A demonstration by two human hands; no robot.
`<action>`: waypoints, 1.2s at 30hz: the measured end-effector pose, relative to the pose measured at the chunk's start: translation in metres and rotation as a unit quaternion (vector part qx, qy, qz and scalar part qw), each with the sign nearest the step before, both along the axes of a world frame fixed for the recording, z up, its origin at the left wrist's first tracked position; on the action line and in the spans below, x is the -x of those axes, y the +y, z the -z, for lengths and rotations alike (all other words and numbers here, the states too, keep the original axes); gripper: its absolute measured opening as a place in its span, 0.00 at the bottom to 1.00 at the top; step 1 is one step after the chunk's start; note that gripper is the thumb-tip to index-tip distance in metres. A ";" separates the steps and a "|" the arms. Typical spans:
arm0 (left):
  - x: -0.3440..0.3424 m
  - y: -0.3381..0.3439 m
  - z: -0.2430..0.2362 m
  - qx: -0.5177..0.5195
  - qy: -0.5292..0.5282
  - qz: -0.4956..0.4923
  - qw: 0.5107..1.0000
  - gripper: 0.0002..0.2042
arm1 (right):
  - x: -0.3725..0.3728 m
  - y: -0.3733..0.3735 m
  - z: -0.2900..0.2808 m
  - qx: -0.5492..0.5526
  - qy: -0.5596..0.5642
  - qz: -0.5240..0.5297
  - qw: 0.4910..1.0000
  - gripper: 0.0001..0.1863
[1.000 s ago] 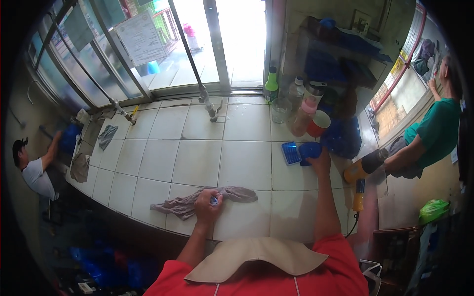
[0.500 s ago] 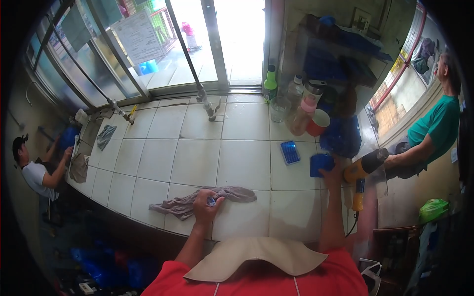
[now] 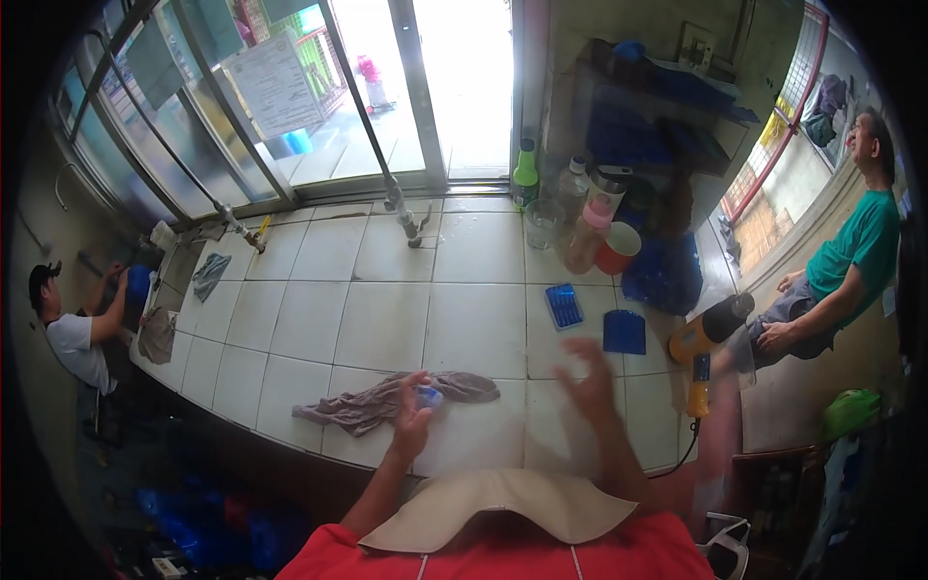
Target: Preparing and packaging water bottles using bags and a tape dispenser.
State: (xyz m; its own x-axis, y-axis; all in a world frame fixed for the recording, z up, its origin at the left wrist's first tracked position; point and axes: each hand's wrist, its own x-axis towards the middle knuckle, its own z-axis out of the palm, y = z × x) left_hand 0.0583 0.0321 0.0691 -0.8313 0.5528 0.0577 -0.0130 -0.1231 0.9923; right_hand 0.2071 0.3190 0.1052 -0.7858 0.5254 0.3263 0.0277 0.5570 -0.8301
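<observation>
My left hand (image 3: 416,416) pinches a small blue-and-white thing (image 3: 429,396), too small to name, above a crumpled greyish-brown cloth (image 3: 358,408) on the white tiled counter. My right hand (image 3: 588,382) hangs over the tiles, blurred, its fingers apart and nothing seen in them. Beyond it, a flat blue plastic piece (image 3: 624,333) lies on the counter. Beside that piece is a small blue slotted tray (image 3: 564,305).
A green bottle (image 3: 525,176), a drinking glass (image 3: 543,224), a pink bottle (image 3: 592,227) and a red cup (image 3: 619,249) stand at the back right. A yellow-and-black power tool (image 3: 710,327) sits on the right. One co-worker (image 3: 849,251) is at right, another (image 3: 77,333) at left.
My right hand has let go of the flat blue piece and moved left, towards my left hand. The left hand has turned slightly, keeping the small thing. The co-worker on the right has drawn an arm back.
</observation>
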 end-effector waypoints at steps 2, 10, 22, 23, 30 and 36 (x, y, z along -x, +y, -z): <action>-0.016 0.019 -0.008 0.028 0.019 0.033 0.999 0.29 | 0.009 -0.051 -0.017 -0.096 0.046 -0.125 0.986 0.28; -0.064 0.023 -0.037 -0.071 -0.227 0.058 0.970 0.21 | 0.007 -0.106 -0.007 -0.181 0.078 -0.261 0.945 0.35; -0.184 0.057 -0.043 -0.047 -0.246 -0.031 0.968 0.11 | -0.079 -0.069 0.002 -0.027 -0.025 -0.326 0.945 0.33; -0.192 0.062 -0.044 -0.037 -0.256 -0.029 0.966 0.11 | -0.086 -0.063 0.004 -0.014 -0.035 -0.343 0.939 0.32; -0.235 0.077 -0.022 -0.068 -0.351 -0.040 0.933 0.10 | -0.118 -0.030 0.002 -0.032 -0.033 -0.413 0.910 0.31; -0.254 0.076 -0.023 0.014 -0.289 -0.028 0.957 0.09 | -0.131 -0.022 -0.005 -0.131 -0.011 -0.488 0.863 0.28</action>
